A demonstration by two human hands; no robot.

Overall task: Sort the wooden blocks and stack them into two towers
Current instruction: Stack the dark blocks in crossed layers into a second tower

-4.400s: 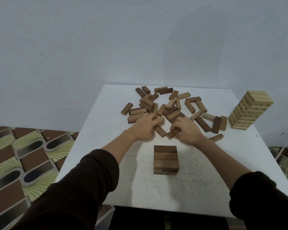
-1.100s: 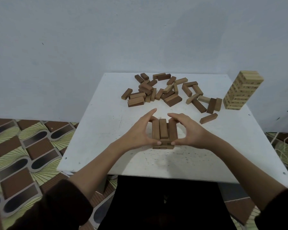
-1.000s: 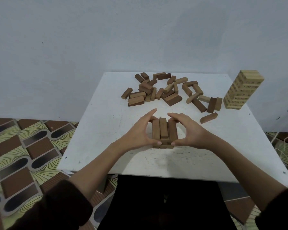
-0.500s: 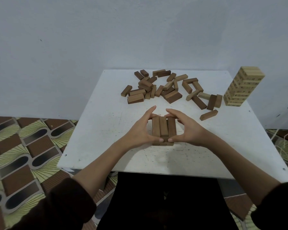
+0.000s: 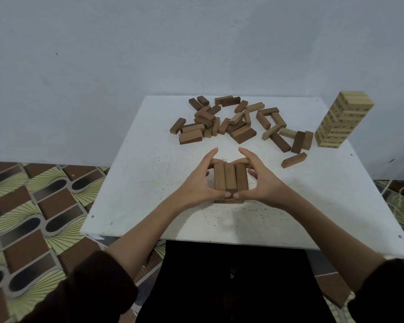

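A short stack of dark brown blocks (image 5: 230,180) stands near the middle of the white table (image 5: 135,183), its top layer three blocks side by side. My left hand (image 5: 197,183) cups its left side and my right hand (image 5: 262,183) cups its right side; thumbs meet at the near edge and fingers curl over the far ends. Behind lies a loose pile of mixed dark and light blocks (image 5: 219,122). A tall tower of pale blocks (image 5: 342,120) stands at the table's far right.
More loose blocks (image 5: 287,136) lie scattered between the pile and the pale tower, one single block (image 5: 293,160) nearer to my right hand. A plain wall rises behind the table. Patterned floor tiles (image 5: 33,206) show to the left.
Since 4.4 s ago a new layer of three blocks has come onto the dark stack. In the last second my hands closed in on that layer, squaring it up.
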